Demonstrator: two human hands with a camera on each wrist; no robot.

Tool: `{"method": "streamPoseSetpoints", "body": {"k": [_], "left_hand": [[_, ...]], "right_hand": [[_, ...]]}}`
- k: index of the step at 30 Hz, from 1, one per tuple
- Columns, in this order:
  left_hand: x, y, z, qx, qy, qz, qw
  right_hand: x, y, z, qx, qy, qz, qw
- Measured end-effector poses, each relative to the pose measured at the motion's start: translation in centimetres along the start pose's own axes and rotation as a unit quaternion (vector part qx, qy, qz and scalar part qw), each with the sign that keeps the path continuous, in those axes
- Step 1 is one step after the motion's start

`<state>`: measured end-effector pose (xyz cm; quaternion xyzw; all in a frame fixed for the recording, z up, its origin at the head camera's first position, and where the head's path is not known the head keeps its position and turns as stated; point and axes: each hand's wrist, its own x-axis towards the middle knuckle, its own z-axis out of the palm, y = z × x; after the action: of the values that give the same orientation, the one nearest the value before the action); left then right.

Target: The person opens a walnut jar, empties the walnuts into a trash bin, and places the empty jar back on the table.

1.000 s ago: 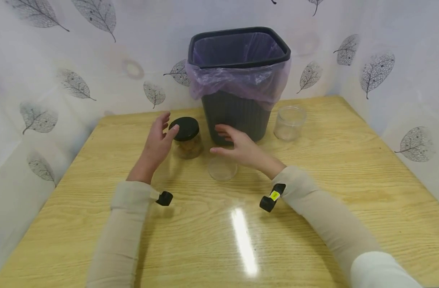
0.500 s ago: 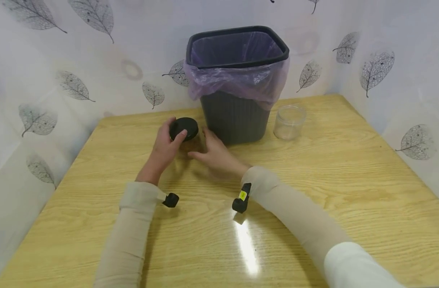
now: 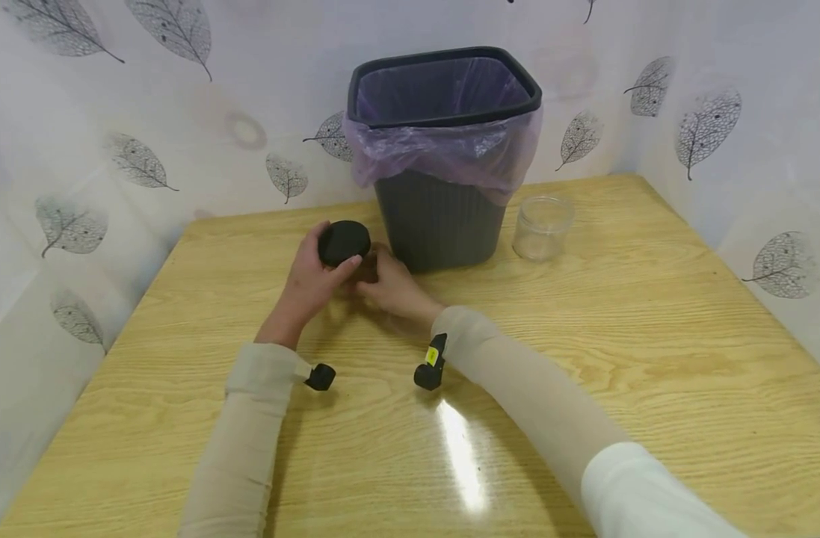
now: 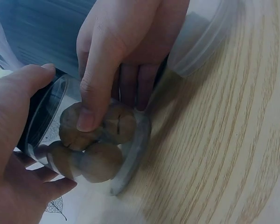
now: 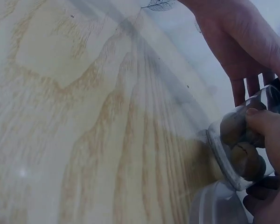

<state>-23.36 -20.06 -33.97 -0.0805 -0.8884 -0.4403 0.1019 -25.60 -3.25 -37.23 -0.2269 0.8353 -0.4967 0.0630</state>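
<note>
A clear jar (image 4: 127, 170) with a black lid (image 3: 344, 243) stands between both hands, left of the bin. Several brown, round nuts (image 4: 100, 162), some with a dark slit, show through its wall; their exact kind is unclear. My left hand (image 3: 307, 285) grips the jar at its lid, thumb on the near side. My right hand (image 3: 399, 290) holds the lower body, thumb pressed on the wall in the left wrist view. Whether the jar's base touches the table cannot be told. A low, clear round piece (image 4: 200, 39) lies beside the jar, mostly hidden in the head view.
A dark grey bin (image 3: 443, 224) with a purple liner (image 3: 443, 153) stands at the back, close to the right hand. Right of it sits a clear lidless jar (image 3: 543, 230). Leaf-patterned walls (image 3: 201, 172) border the wooden table (image 3: 584, 336).
Both hands have closed in on the lidded jar, the right coming leftward over the low clear piece. They now grip it, and the lid leans slightly toward me.
</note>
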Motion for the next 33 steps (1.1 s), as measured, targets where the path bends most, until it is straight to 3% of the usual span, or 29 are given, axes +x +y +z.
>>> {"method": "streamPoseSetpoints", "body": {"k": [7,15,20,25,33], "left_hand": [[-0.4,0.4,-0.6,0.010,-0.007,-0.014,0.9998],[-0.9,1.0,-1.5,0.026,-0.001,-0.034,0.9991],[-1.2,1.6,-1.8,0.038,-0.006,-0.043,0.9983],[-1.5,2.1,-1.8,0.050,-0.021,-0.037,0.9978],[-2.0,3.2,-1.3,0.022,-0.053,-0.005,0.9983]], "right_hand": [[-0.2,-0.4,0.0,-0.002,0.010,0.004,0.9999],[-0.9,-0.9,-0.6,-0.022,0.010,-0.026,0.9994],[-1.7,-1.4,-1.3,-0.077,0.014,-0.043,0.9960],[-2.7,-1.7,-2.0,-0.115,0.018,-0.058,0.9916],[-3.9,-2.1,-3.1,-0.117,0.008,-0.077,0.9901]]}}
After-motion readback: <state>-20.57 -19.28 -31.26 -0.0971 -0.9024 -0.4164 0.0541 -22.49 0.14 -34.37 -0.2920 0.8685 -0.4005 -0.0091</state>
